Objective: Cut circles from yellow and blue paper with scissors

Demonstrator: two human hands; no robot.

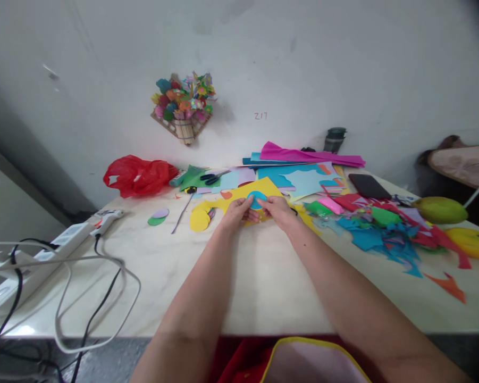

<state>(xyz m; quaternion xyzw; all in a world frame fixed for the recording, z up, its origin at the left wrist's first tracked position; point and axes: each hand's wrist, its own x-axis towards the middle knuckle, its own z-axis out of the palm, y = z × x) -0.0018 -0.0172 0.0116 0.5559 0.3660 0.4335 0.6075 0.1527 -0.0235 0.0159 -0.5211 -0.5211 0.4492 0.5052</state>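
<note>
Between my two hands is a small blue paper circle, held up over the table. My left hand pinches its left edge with the thumb on top. On the other edge, my right hand grips it the same way. A yellow sheet with cut edges lies right behind and beneath the hands. Left of them rests a group of yellow paper circles. Farther left, a purple circle overlaps a green circle.
Dark-handled scissors lie on coloured sheets at the back. Paper scraps are heaped on the right, near a black phone-like slab and a yellow-green fruit. A red plastic bag, a hot glue gun and a power strip with loose cables occupy the left.
</note>
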